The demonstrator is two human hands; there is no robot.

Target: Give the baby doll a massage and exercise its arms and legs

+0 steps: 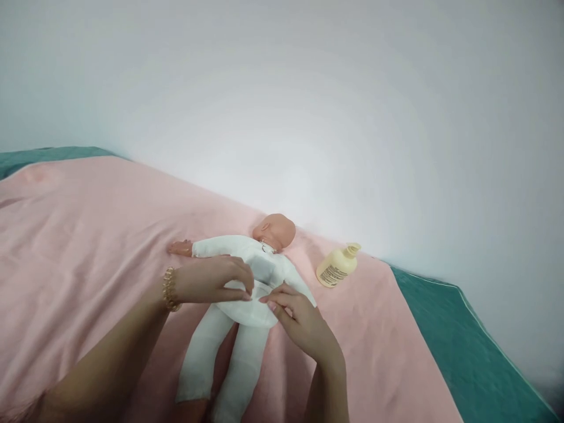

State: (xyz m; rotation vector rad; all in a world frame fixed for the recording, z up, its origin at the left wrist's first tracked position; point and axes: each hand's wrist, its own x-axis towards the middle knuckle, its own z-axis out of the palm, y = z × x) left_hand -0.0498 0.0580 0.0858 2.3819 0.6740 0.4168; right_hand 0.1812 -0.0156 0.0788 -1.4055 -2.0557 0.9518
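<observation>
A baby doll [253, 314] in white clothing lies on a pink cloth [88, 235], its bare head [281, 230] pointing away from me and turned aside. A grey patch shows on its upper body. My left hand [220, 279], with a beaded bracelet [171, 289] at the wrist, is over the doll's middle, thumb and fingers bent toward each other. Facing it from the right, my right hand [299, 317] has its fingertips drawn together at the white fabric around the waist. What lies between the fingertips of either hand is too small to make out.
A pale yellow pump bottle [337, 267] stands on the pink cloth to the right of the doll's head. Green fabric [467, 341] shows beyond the cloth at right and far left. A plain pale wall [282, 106] rises behind.
</observation>
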